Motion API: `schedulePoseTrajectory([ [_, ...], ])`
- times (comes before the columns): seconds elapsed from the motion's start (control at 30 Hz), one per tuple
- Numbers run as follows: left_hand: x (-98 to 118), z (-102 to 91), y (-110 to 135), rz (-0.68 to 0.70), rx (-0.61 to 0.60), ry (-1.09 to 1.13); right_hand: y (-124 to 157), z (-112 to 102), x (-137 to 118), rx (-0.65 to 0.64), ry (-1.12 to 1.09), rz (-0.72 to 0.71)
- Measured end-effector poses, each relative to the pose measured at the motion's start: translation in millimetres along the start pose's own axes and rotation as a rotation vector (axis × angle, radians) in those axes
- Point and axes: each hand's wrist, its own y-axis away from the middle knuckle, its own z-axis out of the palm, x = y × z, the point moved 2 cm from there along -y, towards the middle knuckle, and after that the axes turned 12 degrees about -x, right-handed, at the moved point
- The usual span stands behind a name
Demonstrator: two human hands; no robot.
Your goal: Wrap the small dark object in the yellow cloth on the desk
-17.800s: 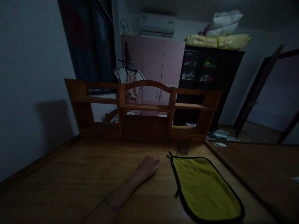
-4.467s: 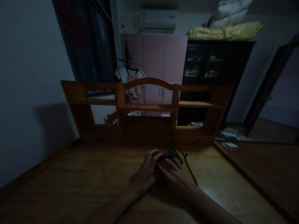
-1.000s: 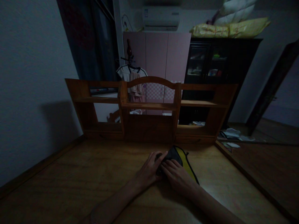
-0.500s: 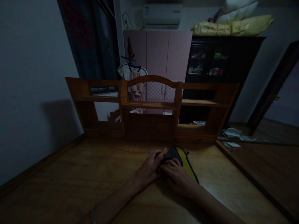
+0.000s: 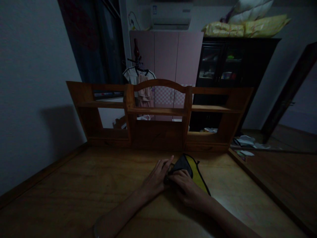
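From my remote seat the view is dim. The biggest thing is the wooden desk [image 5: 74,185], which fills the lower half of the head view. A low wooden shelf unit [image 5: 158,112] stands along its far edge. Beyond that are a pink wardrobe [image 5: 165,56] and a dark cabinet [image 5: 230,66] with bedding [image 5: 245,26] piled on top.

A folded yellow cloth [image 5: 195,170] with black edging lies on the desk, just in front of the shelf unit's middle bay. Its long axis runs on a slant, from the far end near the shelf back toward the near right, roughly in line with the right forearm. A dark fold faces up on its left side and a yellow strip shows along its right.

The right hand [image 5: 187,188] is the nearer one: it rests on the cloth's near end, fingers bent over the dark fold. In this light I cannot tell whether they pinch the fabric or only press on it. The left hand [image 5: 157,177] comes in from the left, so the cloth lies just to its right. Its fingers [image 5: 167,163] are stretched out and apart, their tips touching the cloth's left edge without closing on anything.

Where the two sets of fingertips meet there is a small dark patch (too murky for me to name).
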Motion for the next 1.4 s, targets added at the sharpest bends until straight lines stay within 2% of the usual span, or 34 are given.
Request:
schedulePoseTrajectory([
  [1.1,-1.7,1.8,-0.9,0.0,0.012,0.012,-1.9,1.0,0.5,-0.025,0.024,0.021],
  [1.4,0.0,-1.4,-1.2,-0.051,0.008,0.017,-2.9,0.2,-2.8,-0.027,0.012,0.015],
])
